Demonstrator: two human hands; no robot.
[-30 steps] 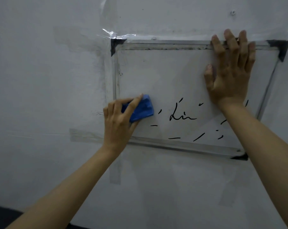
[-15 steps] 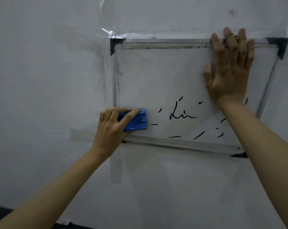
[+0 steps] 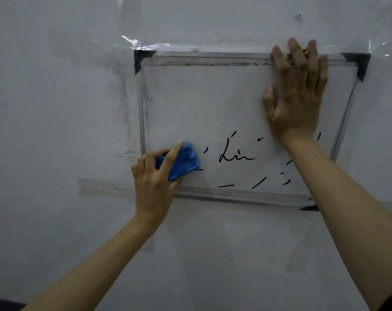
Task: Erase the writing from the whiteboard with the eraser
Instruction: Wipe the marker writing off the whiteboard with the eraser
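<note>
Blue eraser (image 3: 182, 161) sits gripped in the left hand (image 3: 155, 176) at the whiteboard's (image 3: 190, 104) lower left; remaining writing (image 3: 235, 156) lies to its right. Beyond, the right hand (image 3: 296, 93) presses flat, fingers straight, against the top frame.

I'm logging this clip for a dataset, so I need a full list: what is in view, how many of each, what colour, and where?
whiteboard: one, white with a grey metal frame, fixed to the wall, centre.
corner caps: three visible, black, at the frame's top left, top right and bottom right.
marker strokes: several, black, scattered over the board's lower half.
eraser: one, blue, on the board's lower left corner.
clear tape: shiny strips along the board's top edge.
wall: white, scuffed, all around.
left hand: grips the eraser.
right hand: flat on the board's upper right, fingers over the top frame.
</note>
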